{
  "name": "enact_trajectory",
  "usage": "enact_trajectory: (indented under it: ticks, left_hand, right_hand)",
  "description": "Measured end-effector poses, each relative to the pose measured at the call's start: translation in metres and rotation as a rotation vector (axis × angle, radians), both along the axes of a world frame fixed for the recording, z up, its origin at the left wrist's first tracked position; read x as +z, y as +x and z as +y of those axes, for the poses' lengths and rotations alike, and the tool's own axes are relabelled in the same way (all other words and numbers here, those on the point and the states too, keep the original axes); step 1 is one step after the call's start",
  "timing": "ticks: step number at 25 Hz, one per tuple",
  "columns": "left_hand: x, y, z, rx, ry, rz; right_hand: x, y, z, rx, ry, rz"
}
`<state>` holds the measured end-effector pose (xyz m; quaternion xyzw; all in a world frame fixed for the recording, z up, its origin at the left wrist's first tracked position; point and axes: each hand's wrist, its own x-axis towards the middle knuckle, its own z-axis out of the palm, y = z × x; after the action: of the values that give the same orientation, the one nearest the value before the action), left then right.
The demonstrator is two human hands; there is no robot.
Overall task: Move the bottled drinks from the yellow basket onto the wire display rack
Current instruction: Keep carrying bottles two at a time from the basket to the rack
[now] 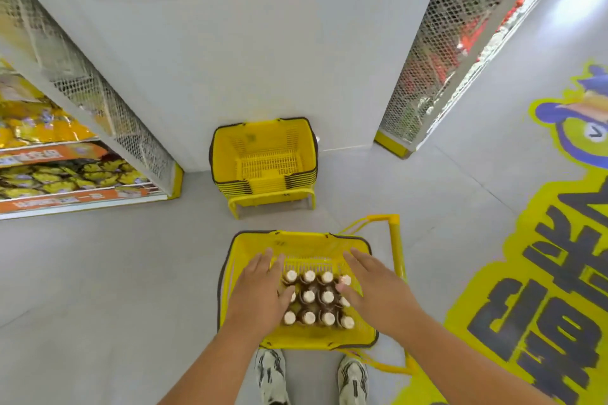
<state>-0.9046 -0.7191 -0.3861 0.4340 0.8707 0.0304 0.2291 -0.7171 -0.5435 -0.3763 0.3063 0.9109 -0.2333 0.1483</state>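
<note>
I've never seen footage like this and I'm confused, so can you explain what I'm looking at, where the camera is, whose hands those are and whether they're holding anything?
There is no machine here. The one picture comes from a wide-angle camera worn on a person's head, looking down, which is why walls and shelves bend outward. The left hand and right hand are that person's own, spread over bottles with pale caps, which stand packed in a yellow basket on the floor. The hands touch the bottles at the sides, but nothing is lifted yet. Below are the person's shoes. Further ahead sits a stack of empty baskets, and a snack shelf stands at the left.
</note>
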Motion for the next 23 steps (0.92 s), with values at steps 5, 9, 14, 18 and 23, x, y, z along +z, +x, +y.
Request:
enact_trajectory:
  ticks: [5,9,14,18,23]
  left_hand:
    - [-0.133,-0.04,0.026,0.01,-0.072,-0.04]
    - [-0.228,-0.05,0.025,0.024,-0.096,-0.068]
    - [-0.299,-0.054,0.018,-0.029,-0.142,-0.152]
    - [-0.325,-0.071,0.03,-0.097,-0.103,-0.163]
    - [-0.34,-0.072,0.045,-0.101,-0.078,-0.237]
  right_hand:
    - [-0.131,-0.046,0.016,-0.001,-0.081,-0.042]
    - [-0.23,-0.069,0.014,0.018,-0.108,-0.074]
    - [-0.314,-0.076,0.009,0.054,-0.166,-0.112]
    - [-0.346,-0.083,0.007,0.057,-0.152,-0.068]
    - [-0.359,-0.092,0.009,0.074,-0.087,-0.061]
